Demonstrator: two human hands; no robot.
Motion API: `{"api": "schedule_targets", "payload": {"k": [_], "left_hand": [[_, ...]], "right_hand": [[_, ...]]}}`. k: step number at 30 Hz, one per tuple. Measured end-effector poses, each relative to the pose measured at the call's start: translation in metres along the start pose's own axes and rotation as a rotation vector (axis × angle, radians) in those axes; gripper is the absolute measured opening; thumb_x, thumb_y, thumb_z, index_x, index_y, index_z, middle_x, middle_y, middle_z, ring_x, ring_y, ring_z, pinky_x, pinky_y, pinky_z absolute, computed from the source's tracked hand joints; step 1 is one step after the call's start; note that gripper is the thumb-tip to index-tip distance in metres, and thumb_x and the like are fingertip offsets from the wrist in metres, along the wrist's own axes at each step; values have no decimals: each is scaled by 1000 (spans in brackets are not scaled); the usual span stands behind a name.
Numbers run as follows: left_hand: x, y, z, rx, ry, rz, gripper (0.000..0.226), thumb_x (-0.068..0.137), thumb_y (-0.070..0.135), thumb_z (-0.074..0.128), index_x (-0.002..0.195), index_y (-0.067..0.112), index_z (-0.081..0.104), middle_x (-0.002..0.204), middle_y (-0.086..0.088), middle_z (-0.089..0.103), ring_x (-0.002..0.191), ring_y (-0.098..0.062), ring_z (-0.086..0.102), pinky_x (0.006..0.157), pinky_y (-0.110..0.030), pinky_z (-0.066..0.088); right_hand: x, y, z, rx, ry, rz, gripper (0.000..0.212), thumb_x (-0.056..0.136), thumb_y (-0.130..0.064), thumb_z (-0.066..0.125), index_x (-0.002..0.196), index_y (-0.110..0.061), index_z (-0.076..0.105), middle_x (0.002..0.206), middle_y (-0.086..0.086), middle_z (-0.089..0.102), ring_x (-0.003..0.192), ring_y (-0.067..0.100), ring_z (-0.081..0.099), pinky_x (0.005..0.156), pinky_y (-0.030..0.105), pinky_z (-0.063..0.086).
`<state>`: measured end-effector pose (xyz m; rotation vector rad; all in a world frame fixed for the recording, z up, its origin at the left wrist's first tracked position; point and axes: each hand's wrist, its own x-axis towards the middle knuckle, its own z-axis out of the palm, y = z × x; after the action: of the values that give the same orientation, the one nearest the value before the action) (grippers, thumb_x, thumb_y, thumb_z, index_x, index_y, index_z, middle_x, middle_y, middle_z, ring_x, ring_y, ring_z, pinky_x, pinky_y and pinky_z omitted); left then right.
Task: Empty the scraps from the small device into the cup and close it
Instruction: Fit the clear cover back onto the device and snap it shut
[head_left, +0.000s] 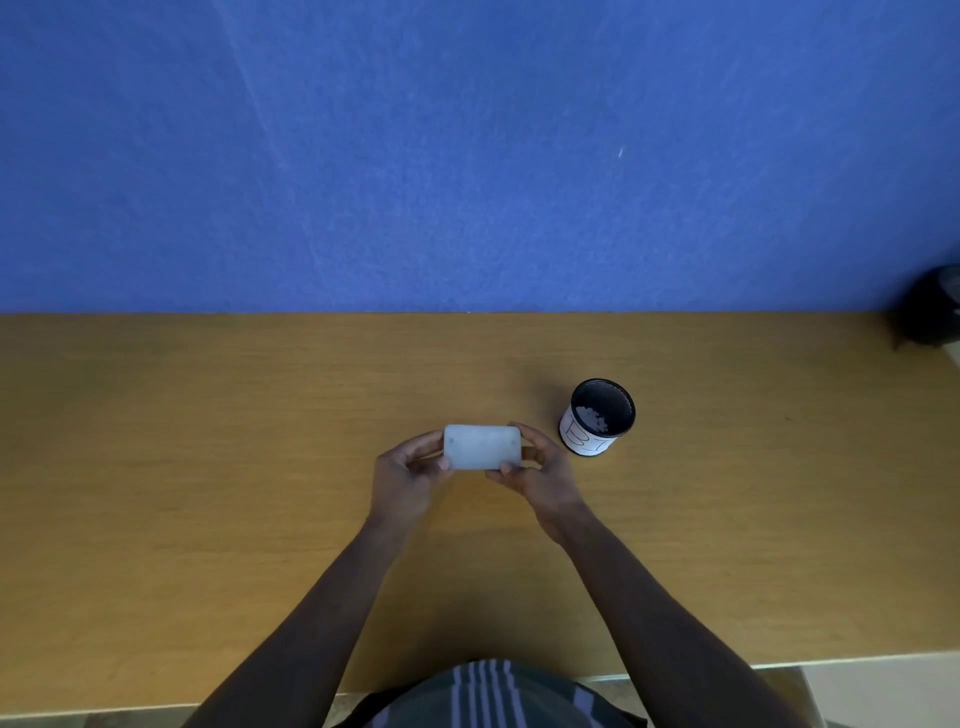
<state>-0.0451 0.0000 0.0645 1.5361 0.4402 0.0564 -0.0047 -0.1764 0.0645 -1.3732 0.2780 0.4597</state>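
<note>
Gripping the small white device (482, 448) by its ends with my left hand (408, 475) and right hand (543, 475), above the wooden table (208, 467); the black cup (597, 418) beside it holds white scraps (592, 417).

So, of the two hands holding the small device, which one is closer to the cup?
The right hand. It grips the end of the whitish device that faces the cup, while the left hand holds the far end.

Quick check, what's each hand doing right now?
Left hand: closed on the left end of the small white device, held above the table.
Right hand: closed on the device's right end.
</note>
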Motion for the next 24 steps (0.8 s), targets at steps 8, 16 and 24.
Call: {"api": "schedule_targets", "payload": {"k": [8,16,24], "left_hand": [[3,-12,0,70,27,-39,43,83,-14,64,122,4,64,101,-4,71,91,-7,66,71,-16,55],[10,-21,-3,164,-15,-105,43,83,-12,63,116,14,67,105,-9,68,99,-28,67,83,-46,59],[24,-24,5,171,80,-102,16,88,4,67,100,14,72,97,0,72,95,-20,67,83,-43,58]], "right_hand": [[2,3,1,-88,-1,5,47,79,18,64,111,-16,65,113,22,55,101,31,62,72,35,62],[8,4,-2,-278,20,79,16,90,-20,67,100,-31,64,105,6,63,95,24,66,64,35,63],[24,5,6,-145,147,152,13,91,-21,68,93,-9,68,109,5,63,103,24,61,81,46,61]]}}
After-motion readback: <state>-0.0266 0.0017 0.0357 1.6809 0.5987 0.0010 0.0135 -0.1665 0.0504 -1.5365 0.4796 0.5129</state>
